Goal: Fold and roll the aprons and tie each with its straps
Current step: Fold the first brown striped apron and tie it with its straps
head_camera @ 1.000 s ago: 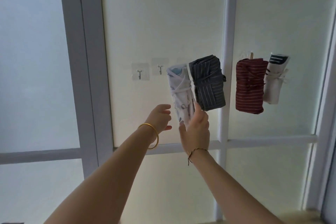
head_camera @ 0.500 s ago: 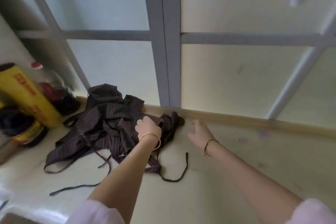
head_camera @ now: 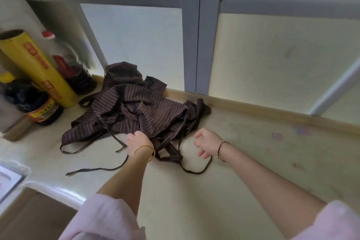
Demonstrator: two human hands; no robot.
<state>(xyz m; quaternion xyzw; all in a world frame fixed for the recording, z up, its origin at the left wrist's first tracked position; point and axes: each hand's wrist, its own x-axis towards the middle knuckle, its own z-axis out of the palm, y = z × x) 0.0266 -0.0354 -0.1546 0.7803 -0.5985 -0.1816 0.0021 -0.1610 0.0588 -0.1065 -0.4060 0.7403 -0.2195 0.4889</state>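
Pale cream surface (head_camera: 243, 161), smooth and faintly smudged, runs back to a wooden strip (head_camera: 253, 110) under frosted panels (head_camera: 136, 39) set in grey frames (head_camera: 191, 35). The frames' tops are cut off by the picture's edge.

A brown apron (head_camera: 136, 111) with thin light stripes lies crumpled in soft folds near the back edge, left of centre, touching the wooden strip. How it is laid out is hidden in the creases. Its narrow straps (head_camera: 97, 169) trail toward the near edge, one looping to the right.

The left hand (head_camera: 137, 141), with a gold bangle (head_camera: 145, 151) at the wrist, rests on the apron's near edge. Its fingers bend down out of sight behind the knuckles, so I cannot tell whether they pinch cloth. The right hand (head_camera: 206, 143) (a thin cord bracelet (head_camera: 221, 151) at the wrist) hovers just right of the apron, fingers loosely curled and holding nothing. Pink fuzzy sleeves (head_camera: 105, 220) are cut off at the bottom.

At the far left stand a yellow tube (head_camera: 39, 68), a dark jar (head_camera: 41, 111) and a red-capped bottle (head_camera: 64, 58), crowded together and blurred, with their labels unreadable. A white object (head_camera: 9, 177) is cut off at the left edge, and I cannot tell what it is. To the right of the apron the surface lies open as far as the picture's edge.
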